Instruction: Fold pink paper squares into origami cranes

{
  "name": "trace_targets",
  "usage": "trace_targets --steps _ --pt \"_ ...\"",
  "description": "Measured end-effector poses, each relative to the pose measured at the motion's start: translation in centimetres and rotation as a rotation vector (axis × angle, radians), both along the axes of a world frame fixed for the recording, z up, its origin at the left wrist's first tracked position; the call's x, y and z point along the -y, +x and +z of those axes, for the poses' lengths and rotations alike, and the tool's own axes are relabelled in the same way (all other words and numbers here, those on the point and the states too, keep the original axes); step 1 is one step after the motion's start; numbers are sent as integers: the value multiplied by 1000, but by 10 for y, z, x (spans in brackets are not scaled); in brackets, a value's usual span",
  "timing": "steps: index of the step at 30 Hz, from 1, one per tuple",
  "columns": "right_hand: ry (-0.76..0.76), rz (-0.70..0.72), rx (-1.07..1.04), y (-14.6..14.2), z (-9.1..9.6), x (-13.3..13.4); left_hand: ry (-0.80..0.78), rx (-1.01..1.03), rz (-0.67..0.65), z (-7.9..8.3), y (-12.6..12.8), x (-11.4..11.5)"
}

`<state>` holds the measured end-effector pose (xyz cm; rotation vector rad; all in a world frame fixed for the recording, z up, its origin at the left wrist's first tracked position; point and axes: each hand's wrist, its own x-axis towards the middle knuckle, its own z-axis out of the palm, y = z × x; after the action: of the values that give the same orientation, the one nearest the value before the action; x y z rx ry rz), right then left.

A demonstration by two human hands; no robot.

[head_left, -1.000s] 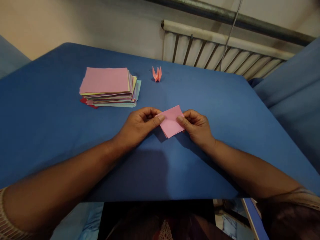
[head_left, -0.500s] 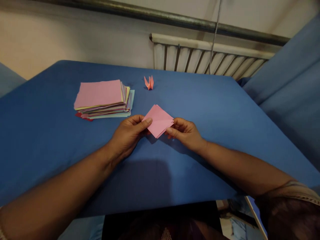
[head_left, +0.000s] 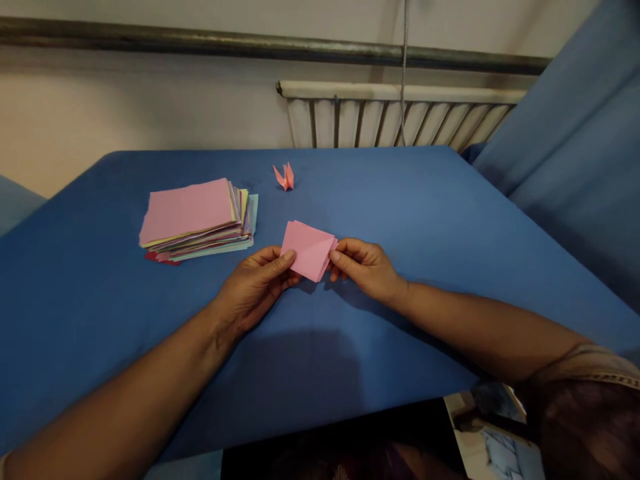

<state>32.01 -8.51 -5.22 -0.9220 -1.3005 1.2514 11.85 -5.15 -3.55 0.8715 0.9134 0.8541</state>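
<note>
Folded pink paper (head_left: 310, 248), pinched
Left hand (head_left: 253, 283) clamps its nine-o'clock corner, right hand (head_left: 371, 270) its three-o'clock; paper stack (head_left: 187, 210) toward ten, origami figure (head_left: 287, 181) at eleven.

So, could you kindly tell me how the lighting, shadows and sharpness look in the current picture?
In the head view, light is dim overall, warmer on the wall at left; in the head view, a broad, soft-edged shadow crosses the near part of the table; in the head view, the folded paper shows no harsh glare, while the sleeve at lower right is murky.

Pale radiator (head_left: 350, 91) beneath pipe (head_left: 275, 47), beside blue curtain (head_left: 575, 140)
</note>
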Motion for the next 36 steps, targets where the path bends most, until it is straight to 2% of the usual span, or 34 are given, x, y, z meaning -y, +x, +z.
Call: trace_targets --steps 7,18,27,36 --pt "-6 -94 47 -2 -3 -1 31 -88 -46 0 2 0" --pt "63 -96 90 -2 6 7 71 -153 -104 -4 -1 -2" --pt "75 -7 69 -6 4 13 2 -120 -99 -2 -1 -4" --pt "50 3 13 -4 6 10 144 -168 -3 1 -1 -2"
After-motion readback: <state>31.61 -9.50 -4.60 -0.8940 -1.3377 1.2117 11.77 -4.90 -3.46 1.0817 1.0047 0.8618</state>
